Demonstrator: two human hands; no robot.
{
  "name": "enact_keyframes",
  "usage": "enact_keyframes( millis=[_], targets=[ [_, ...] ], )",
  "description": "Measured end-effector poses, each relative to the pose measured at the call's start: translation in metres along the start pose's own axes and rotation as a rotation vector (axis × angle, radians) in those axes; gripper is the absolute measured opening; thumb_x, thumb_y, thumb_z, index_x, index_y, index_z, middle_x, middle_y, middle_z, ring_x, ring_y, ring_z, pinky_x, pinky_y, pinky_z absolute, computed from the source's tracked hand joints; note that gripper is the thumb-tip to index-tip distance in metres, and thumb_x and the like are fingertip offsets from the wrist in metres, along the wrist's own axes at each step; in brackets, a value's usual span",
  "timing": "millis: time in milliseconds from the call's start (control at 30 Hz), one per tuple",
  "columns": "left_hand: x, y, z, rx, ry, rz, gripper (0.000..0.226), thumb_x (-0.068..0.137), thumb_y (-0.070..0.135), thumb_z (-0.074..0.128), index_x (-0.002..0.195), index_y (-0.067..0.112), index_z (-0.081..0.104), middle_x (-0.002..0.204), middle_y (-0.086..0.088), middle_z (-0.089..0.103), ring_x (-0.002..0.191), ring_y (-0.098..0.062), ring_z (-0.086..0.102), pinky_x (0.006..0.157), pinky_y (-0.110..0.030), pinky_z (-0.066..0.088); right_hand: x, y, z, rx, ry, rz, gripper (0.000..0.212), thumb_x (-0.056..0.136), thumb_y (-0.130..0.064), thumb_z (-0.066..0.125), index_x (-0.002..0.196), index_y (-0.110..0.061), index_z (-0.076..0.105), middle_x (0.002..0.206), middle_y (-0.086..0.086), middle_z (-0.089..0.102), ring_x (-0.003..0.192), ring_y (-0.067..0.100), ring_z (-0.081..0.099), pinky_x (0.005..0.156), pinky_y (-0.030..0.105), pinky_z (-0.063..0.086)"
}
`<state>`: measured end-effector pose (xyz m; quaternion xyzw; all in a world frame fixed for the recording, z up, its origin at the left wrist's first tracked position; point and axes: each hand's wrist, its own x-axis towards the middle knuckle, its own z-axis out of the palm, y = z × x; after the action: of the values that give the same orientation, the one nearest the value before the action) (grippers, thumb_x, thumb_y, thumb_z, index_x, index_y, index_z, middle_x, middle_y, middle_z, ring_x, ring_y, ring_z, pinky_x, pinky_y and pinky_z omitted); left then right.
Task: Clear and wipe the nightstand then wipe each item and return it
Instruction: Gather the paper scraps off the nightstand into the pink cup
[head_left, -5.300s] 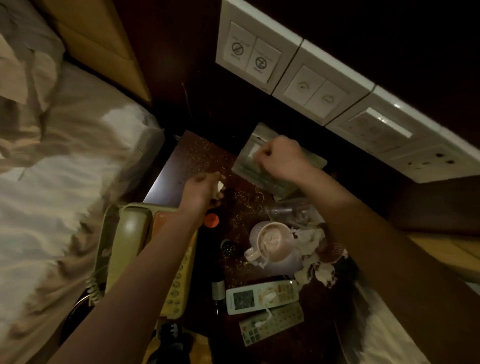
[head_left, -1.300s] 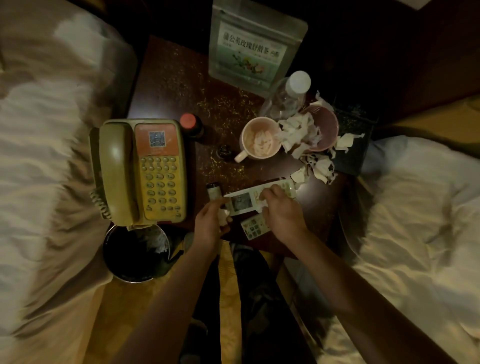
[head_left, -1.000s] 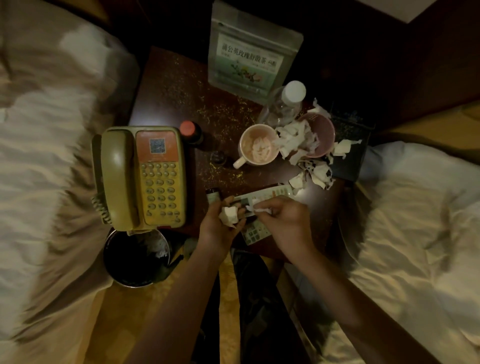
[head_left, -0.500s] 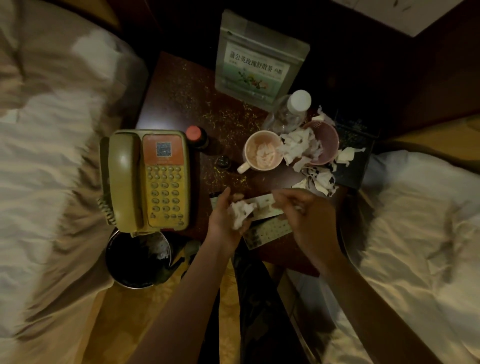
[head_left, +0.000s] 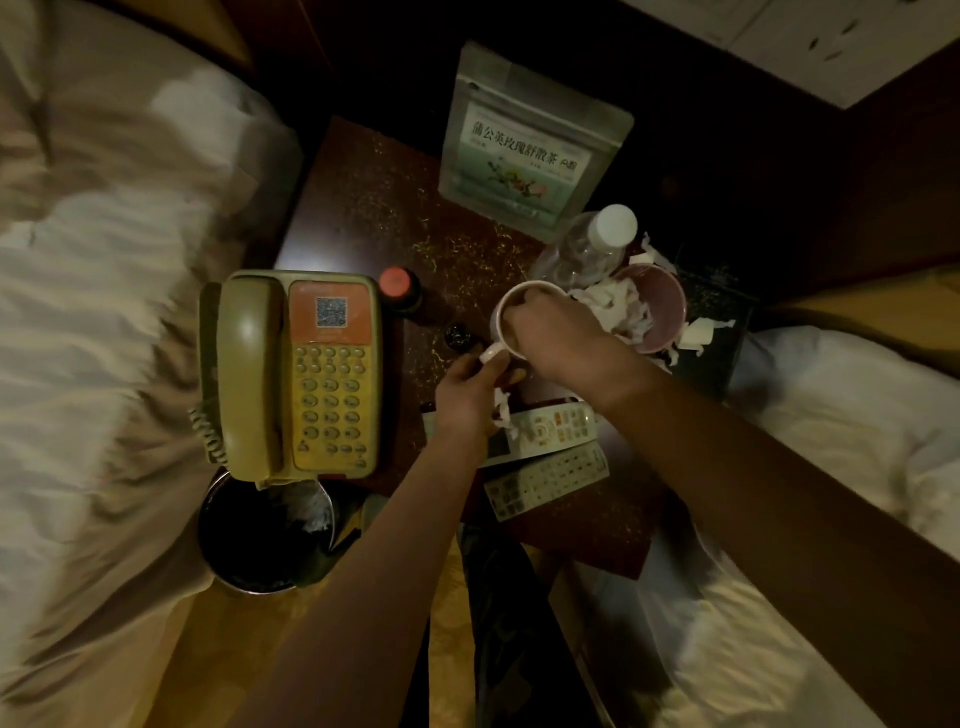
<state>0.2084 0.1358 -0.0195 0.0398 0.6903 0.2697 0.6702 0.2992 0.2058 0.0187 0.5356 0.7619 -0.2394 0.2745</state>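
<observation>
At the centre of the nightstand (head_left: 363, 208) stands a white mug (head_left: 506, 306). The right hand (head_left: 550, 338) reaches down into its mouth, fingers curled inside; what they hold is hidden. The left hand (head_left: 467, 395) steadies the mug's handle (head_left: 493, 354) with its fingertips while a crumpled tissue wad (head_left: 503, 413) stays tucked in the palm — likely bracing the mug so the contents can be pulled out without tipping.

Containers:
- Mug: contents covered by the right hand.
- Pink bowl (head_left: 662, 306), just right of the mug: torn white paper scraps (head_left: 615, 309) heaped inside, more spilled over its rim.
- Clear plastic bottle (head_left: 587, 249), white cap on, behind the mug; looks near empty.
- Tea pouch (head_left: 524, 156) upright at the back, appears sealed.
- Dark waste bin (head_left: 265, 535) on the floor below the telephone (head_left: 296, 374), some white scrap in it.

Two remote controls (head_left: 550, 452) lie at the front edge. A small red-capped bottle (head_left: 397, 288) stands beside the telephone. Fine yellowish crumbs cover the wood — judged: clearing barely begun, no wiping yet.
</observation>
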Motion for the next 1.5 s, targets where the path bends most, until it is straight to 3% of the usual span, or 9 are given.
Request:
enact_keyframes(
  millis=[300,533,633,867,1000,1067,1233,1400,1500],
  targets=[
    [0.010,-0.003,0.001,-0.039,0.039,-0.014,0.028,0.086,0.022,0.069,0.113,0.016,0.065,0.105,0.000,0.066,0.091,-0.014,0.061,0.065,-0.030,0.048,0.014,0.002,0.012,-0.081,-0.125,-0.011,0.049,0.091,-0.003,0.052,0.138,-0.004,0.038,0.140,0.021,0.032,0.120,0.035,0.047,0.096,0.040,0.043],
    [0.015,-0.002,-0.002,-0.024,0.032,-0.024,0.034,0.084,0.024,0.070,0.117,0.017,0.064,0.115,-0.002,0.066,0.104,-0.020,0.061,0.070,-0.034,0.052,0.016,0.004,0.013,0.096,-0.192,0.006,0.030,0.090,-0.001,0.053,0.120,0.000,0.055,0.123,0.017,0.058,0.110,0.030,0.057,0.092,0.036,0.045],
    [0.017,-0.003,-0.001,-0.046,0.039,-0.028,0.037,0.084,0.024,0.070,0.120,0.016,0.062,0.119,-0.004,0.064,0.108,-0.022,0.060,0.086,-0.039,0.050,0.010,0.005,0.006,0.176,-0.076,-0.016,0.023,0.090,-0.001,0.052,0.112,-0.002,0.060,0.118,0.016,0.059,0.107,0.029,0.057,0.084,0.032,0.043],
    [0.003,-0.016,0.007,-0.238,0.315,-0.095,0.016,0.090,0.025,0.060,0.095,0.009,0.061,0.087,-0.008,0.063,0.074,-0.018,0.058,0.066,-0.030,0.049,-0.026,0.011,0.009,0.532,0.146,0.126,0.018,0.087,-0.007,0.059,0.100,-0.005,0.072,0.109,0.014,0.066,0.103,0.026,0.061,0.091,0.031,0.047],
    [-0.015,-0.027,0.009,-0.422,-0.009,-0.242,0.035,0.097,0.041,0.043,0.100,0.013,0.064,0.088,-0.004,0.067,0.074,-0.016,0.062,0.061,-0.024,0.049,-0.074,0.000,0.015,0.747,0.298,0.086,0.014,0.085,-0.008,0.065,0.094,-0.009,0.076,0.101,0.009,0.072,0.094,0.020,0.066,0.088,0.021,0.047],
    [-0.020,-0.028,0.009,-0.552,-0.139,-0.245,0.042,0.097,0.045,0.038,0.096,0.012,0.064,0.092,-0.007,0.067,0.083,-0.019,0.062,0.076,-0.031,0.049,-0.095,-0.004,0.020,0.801,0.429,-0.008,0.013,0.082,-0.006,0.066,0.091,-0.005,0.075,0.092,0.010,0.073,0.082,0.017,0.069,0.079,0.019,0.052],
    [-0.026,-0.031,0.015,-0.622,-0.212,-0.257,0.042,0.094,0.047,0.043,0.077,0.012,0.060,0.074,-0.004,0.063,0.070,-0.017,0.060,0.073,-0.030,0.046,-0.112,-0.001,0.027,0.767,0.134,-0.001,0.019,0.090,-0.013,0.060,0.103,-0.019,0.072,0.103,0.003,0.070,0.089,0.011,0.065,0.083,0.021,0.051],
    [-0.025,-0.024,0.019,-0.501,-0.155,-0.276,0.017,0.091,0.031,0.054,0.082,0.017,0.056,0.071,0.002,0.052,0.060,-0.011,0.057,0.052,-0.020,0.052,-0.094,0.019,0.014,0.579,0.607,0.079,0.032,0.086,-0.007,0.054,0.115,-0.015,0.065,0.114,0.009,0.063,0.092,0.028,0.064,0.075,0.040,0.054],
    [-0.024,-0.021,0.024,-0.479,-0.113,-0.265,0.038,0.096,0.027,0.049,0.060,0.016,0.052,0.056,0.004,0.047,0.045,-0.009,0.054,0.042,-0.016,0.045,-0.062,0.032,0.012,0.183,0.321,0.209,0.058,0.088,-0.006,0.054,0.140,-0.025,0.036,0.142,0.010,0.029,0.107,0.034,0.055,0.073,0.037,0.049]
  ],
)
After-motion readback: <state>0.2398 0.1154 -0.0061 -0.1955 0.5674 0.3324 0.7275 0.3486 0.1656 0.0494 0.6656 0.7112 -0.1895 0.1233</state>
